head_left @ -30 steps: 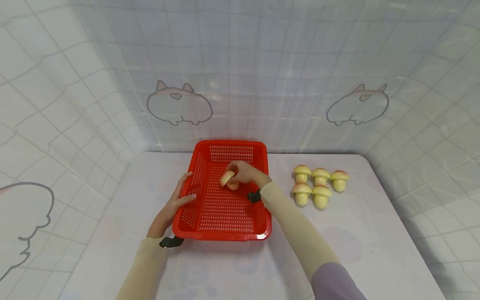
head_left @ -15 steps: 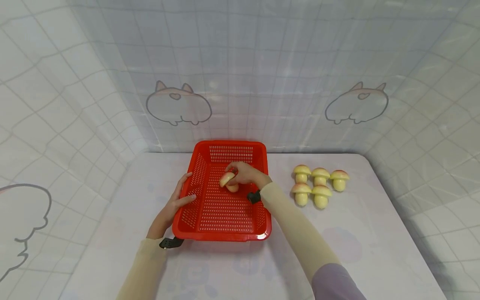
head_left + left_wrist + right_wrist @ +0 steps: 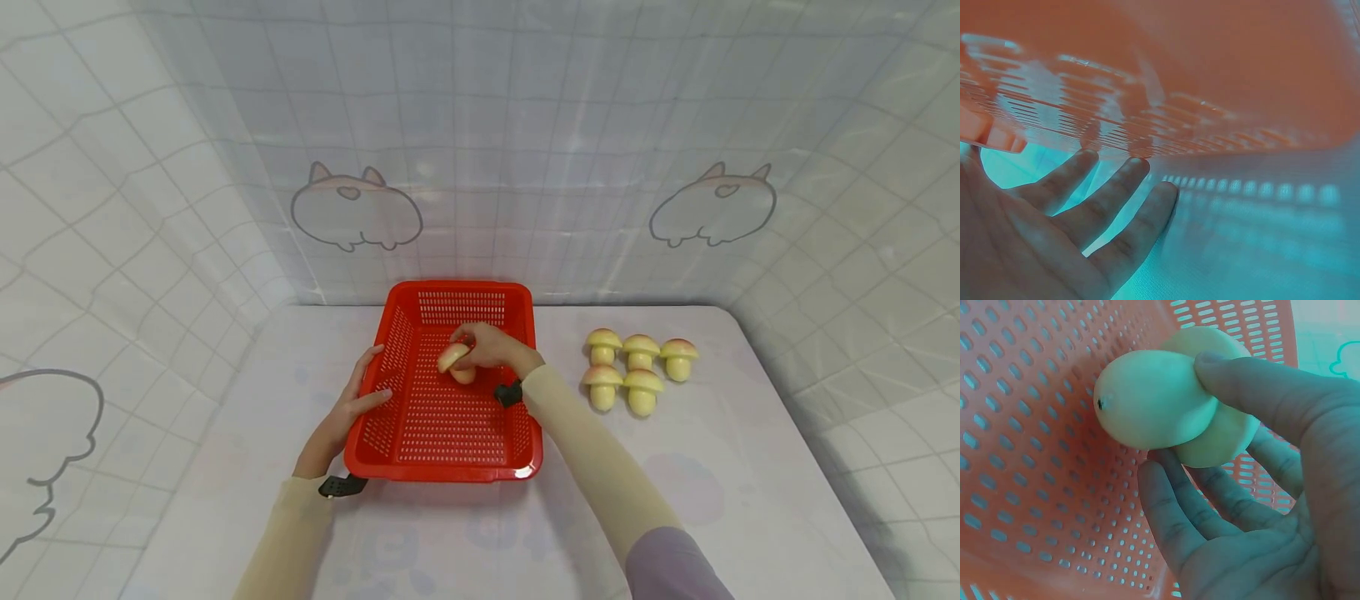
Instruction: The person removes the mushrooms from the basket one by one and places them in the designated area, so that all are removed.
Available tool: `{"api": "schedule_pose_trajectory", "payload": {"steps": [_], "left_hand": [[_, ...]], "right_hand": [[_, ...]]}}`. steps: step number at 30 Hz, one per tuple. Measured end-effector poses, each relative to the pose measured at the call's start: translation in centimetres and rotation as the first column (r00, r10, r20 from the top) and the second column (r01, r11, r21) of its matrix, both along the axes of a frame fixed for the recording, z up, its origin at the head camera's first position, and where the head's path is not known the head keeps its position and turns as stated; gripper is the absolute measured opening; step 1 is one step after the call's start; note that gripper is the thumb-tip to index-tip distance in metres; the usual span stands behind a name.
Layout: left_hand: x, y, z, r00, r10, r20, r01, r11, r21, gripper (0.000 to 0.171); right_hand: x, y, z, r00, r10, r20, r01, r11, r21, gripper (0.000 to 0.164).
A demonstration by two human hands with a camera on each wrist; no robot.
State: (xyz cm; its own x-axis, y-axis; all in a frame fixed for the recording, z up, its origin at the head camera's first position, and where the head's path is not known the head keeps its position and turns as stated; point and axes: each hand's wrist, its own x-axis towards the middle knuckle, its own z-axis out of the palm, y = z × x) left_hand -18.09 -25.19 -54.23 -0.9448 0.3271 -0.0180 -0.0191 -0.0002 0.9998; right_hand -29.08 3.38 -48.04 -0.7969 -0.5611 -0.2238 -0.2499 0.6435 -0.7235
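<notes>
A red plastic basket (image 3: 442, 472) with slotted walls stands in the middle of the table. At its left side my left hand (image 3: 348, 412) holds the rim, thumb over the inside and fingers along the outside. In the left wrist view, the fingertips (image 3: 1137, 164) touch the slotted wall (image 3: 1241, 75) from outside. Inside the basket my right hand (image 3: 489, 346) holds a toy mushroom (image 3: 452, 356), pale yellow with a reddish cap. The right wrist view shows the thumb on its rounded stem (image 3: 1147, 400), which has a small dark spot at the end, and the fingers below.
Several more toy mushrooms (image 3: 603, 389) lie in two rows on the white table (image 3: 720, 450), right of the basket. A white gridded sheet (image 3: 525, 217) with animal drawings rises behind the table and along both sides.
</notes>
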Motion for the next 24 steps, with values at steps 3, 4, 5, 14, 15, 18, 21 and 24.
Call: {"api": "schedule_pose_trajectory", "payload": {"steps": [3,4,5,14,15,18,21,24], "left_hand": [[0.0,0.0,0.0,1.0,0.002,0.002,-0.002,1.0,0.002,0.083],[0.0,-0.1,0.0,1.0,0.002,0.001,-0.002,1.0,0.001,0.082],[0.0,-0.1,0.0,1.0,0.003,0.0,-0.003,1.0,0.0,0.082],[0.0,0.0,0.1,1.0,0.008,0.0,-0.008,1.0,0.0,0.083],[0.0,0.0,0.1,1.0,0.007,0.001,-0.007,1.0,-0.001,0.083],[0.0,0.0,0.1,1.0,0.007,0.004,-0.007,1.0,0.002,0.083],[0.0,0.0,0.1,1.0,0.003,0.002,-0.003,1.0,0.006,0.083],[0.0,0.0,0.1,1.0,0.0,0.0,0.0,1.0,0.007,0.084]], "right_hand": [[0.1,0.0,0.0,1.0,0.002,-0.009,-0.002,1.0,-0.006,0.041],[0.1,0.0,0.0,1.0,0.003,-0.011,-0.003,1.0,-0.01,0.041],[0.1,0.0,-0.1,1.0,0.003,-0.01,-0.004,1.0,-0.016,0.041],[0.8,0.4,0.3,1.0,0.006,-0.012,-0.007,0.998,-0.058,0.04],[0.9,0.5,0.4,1.0,0.005,-0.014,-0.005,0.998,-0.062,0.04],[1.3,0.6,0.5,1.0,-0.001,-0.016,-0.001,0.997,-0.083,0.041],[1.7,0.9,0.6,1.0,-0.003,-0.01,0.002,0.994,-0.108,0.04],[2.2,1.1,0.6,1.0,-0.001,-0.014,-0.001,0.992,-0.13,0.039]]}}
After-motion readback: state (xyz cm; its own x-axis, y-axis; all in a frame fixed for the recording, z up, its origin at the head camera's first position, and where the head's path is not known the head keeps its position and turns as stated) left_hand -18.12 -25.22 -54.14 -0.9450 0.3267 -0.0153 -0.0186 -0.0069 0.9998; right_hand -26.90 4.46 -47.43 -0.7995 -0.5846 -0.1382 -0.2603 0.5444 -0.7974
